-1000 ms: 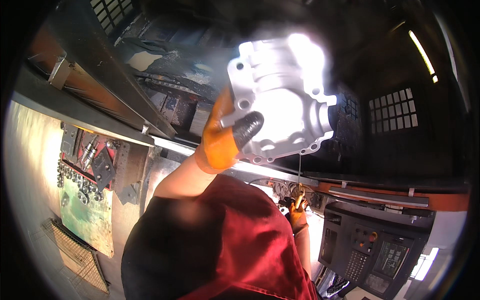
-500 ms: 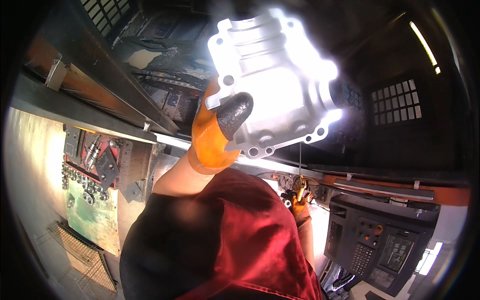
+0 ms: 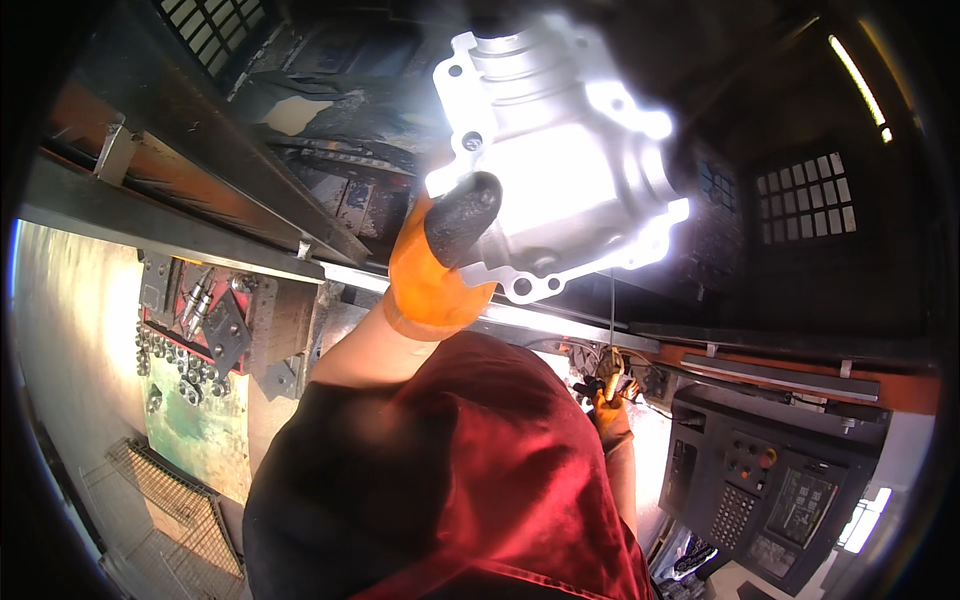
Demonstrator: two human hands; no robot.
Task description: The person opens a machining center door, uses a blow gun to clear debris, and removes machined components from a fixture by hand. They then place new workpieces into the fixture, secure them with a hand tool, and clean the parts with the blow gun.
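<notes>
A silvery cast metal housing (image 3: 530, 235) with bolt holes along its flange is held up in front of me, its middle and right side washed out by glare. My left hand (image 3: 440, 260), in an orange glove with a dark thumb, is closed on the housing's lower left edge; the fingers behind it are hidden. Lower and to the right, my right hand (image 3: 610, 408), also in an orange glove, is closed round the yellow handle of an air blow gun (image 3: 614, 385). Its long thin nozzle points up toward the underside of the housing.
A dark control panel (image 3: 770, 490) with buttons and a screen stands at the right. On the left, a bench (image 3: 195, 425) carries metal fittings and several small round parts beside a wire basket (image 3: 180, 490). A steel beam (image 3: 200, 235) crosses the left side; dark machine walls lie beyond.
The housing has tilted a little in my left hand, and its lower edge has risen slightly. The background has shifted a little to the right. Both hands keep their hold.
</notes>
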